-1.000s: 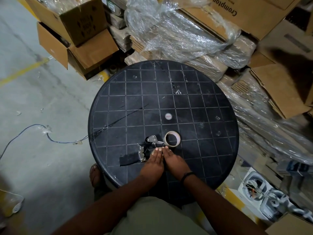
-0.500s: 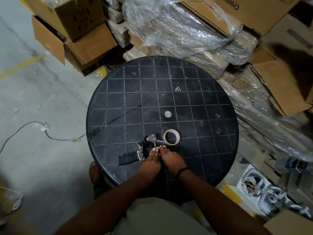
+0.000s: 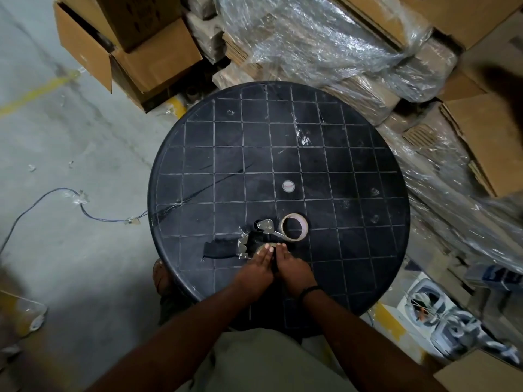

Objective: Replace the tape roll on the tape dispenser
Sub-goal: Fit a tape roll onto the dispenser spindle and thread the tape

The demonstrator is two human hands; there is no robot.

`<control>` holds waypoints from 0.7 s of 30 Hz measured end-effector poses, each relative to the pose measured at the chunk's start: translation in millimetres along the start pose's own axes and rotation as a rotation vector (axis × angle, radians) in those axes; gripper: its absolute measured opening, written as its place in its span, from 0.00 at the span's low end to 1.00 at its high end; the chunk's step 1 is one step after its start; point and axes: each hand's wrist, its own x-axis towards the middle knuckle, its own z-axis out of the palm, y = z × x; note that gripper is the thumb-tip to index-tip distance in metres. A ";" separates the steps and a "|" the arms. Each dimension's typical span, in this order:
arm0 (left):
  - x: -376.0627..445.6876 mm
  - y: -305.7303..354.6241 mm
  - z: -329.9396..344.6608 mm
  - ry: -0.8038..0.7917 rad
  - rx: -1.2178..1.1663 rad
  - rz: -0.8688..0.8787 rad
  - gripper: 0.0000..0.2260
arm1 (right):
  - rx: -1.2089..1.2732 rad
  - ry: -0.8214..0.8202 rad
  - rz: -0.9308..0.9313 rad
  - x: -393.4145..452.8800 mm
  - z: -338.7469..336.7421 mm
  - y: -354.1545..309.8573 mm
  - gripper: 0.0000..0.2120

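Looking down: head-cam view of a round black grid-top table point(image 3: 353, 165), person's two forearms reaching in from below.
Dispenser: tape dispenser point(image 3: 246, 244) lies on its side at near edge of table, black handle pointing left, metal blade plate in middle, small metal arm sticking up toward far side.
New roll: tan tape roll point(image 3: 293, 227) flat on table, just beyond dispenser, touching or nearly touching the metal arm; nobody holds it.
Left hand: left hand point(image 3: 259, 268) fingers straight, tips pressing on dispenser's round hub, where a pale rim shows under them.
Right hand: right hand point(image 3: 293, 267) beside left, touching it; fingers bent down over hub area, can't tell if gripping anything.
Stage (guess): prob. working old core off hub; new roll not yet fitted.
Risk 1: fingers close to serrated blade plate; a slip = cut.
Risk 2: dispenser near table rim; hard push could slide it off.
Risk 3: dim light, hub hidden by hands; roll may go on wrong way round.
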 end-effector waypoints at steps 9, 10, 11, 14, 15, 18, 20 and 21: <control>-19.7 -74.6 -20.5 0.695 -0.632 -0.297 0.19 | 0.238 0.147 0.109 3.8 -25.1 -10.2 0.22; -18.7 -85.1 -20.4 0.642 -0.643 -0.357 0.21 | 0.257 0.217 0.124 5.1 -29.8 -12.7 0.16; -15.7 -94.2 -19.7 0.556 -0.669 -0.387 0.25 | 0.274 0.280 0.141 7.1 -35.1 -15.5 0.11; -6.9 -111.9 -24.0 0.217 -0.732 -0.354 0.29 | 0.238 0.353 0.135 16.4 -44.2 -25.9 0.09; -5.6 -115.1 -26.9 0.143 -0.731 -0.336 0.29 | 0.221 0.356 0.112 19.5 -44.3 -29.8 0.09; -4.0 -119.3 -27.6 0.115 -0.803 -0.343 0.26 | 0.261 0.350 0.107 30.4 -38.7 -38.5 0.09; -7.0 -119.8 -24.0 0.174 -0.832 -0.361 0.19 | 0.303 0.327 0.149 35.7 -30.6 -42.4 0.09; -10.7 -118.6 -23.2 0.203 -0.851 -0.375 0.15 | 0.329 0.323 0.179 36.0 -27.3 -44.0 0.09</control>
